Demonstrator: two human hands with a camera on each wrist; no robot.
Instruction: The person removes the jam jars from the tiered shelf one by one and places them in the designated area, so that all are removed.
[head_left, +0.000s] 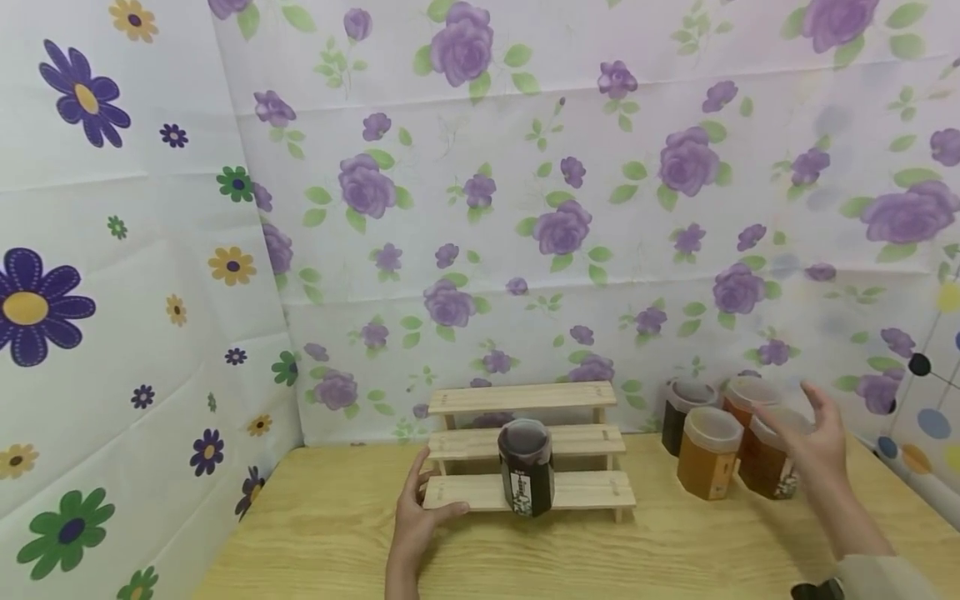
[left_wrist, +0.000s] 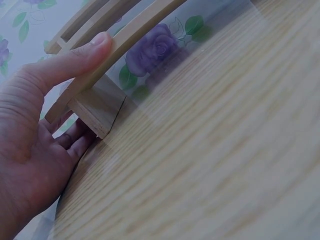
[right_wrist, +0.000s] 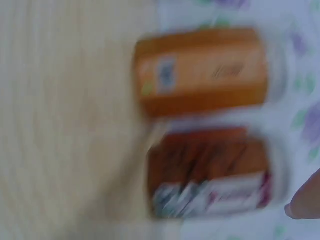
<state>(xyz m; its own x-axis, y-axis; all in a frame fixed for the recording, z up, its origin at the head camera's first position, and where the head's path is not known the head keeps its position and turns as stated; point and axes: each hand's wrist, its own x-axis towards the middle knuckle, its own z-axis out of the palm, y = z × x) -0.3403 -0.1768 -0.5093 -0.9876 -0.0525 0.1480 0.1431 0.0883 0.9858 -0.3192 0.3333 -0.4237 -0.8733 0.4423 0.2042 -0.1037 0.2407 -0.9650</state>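
Note:
A three-step wooden display stand (head_left: 525,442) stands against the back cloth. On its lowest step sits a dark jar (head_left: 527,471) with a pale lid and a white label. My left hand (head_left: 420,517) grips the stand's left end; in the left wrist view the thumb (left_wrist: 92,52) lies on the step's front edge and the fingers are behind the leg. My right hand (head_left: 817,446), thumb and fingers spread, is beside a reddish-brown jar (head_left: 767,467) and holds nothing. An amber jar (right_wrist: 202,75) stands next to that jar; the right wrist view is blurred.
Behind those two jars stand a dark jar (head_left: 678,417) and an orange-brown jar (head_left: 746,396). Flowered cloth (head_left: 480,250) hangs at the back and sides of the wooden table (head_left: 480,558). A black object (head_left: 817,590) lies by the right sleeve (head_left: 881,579).

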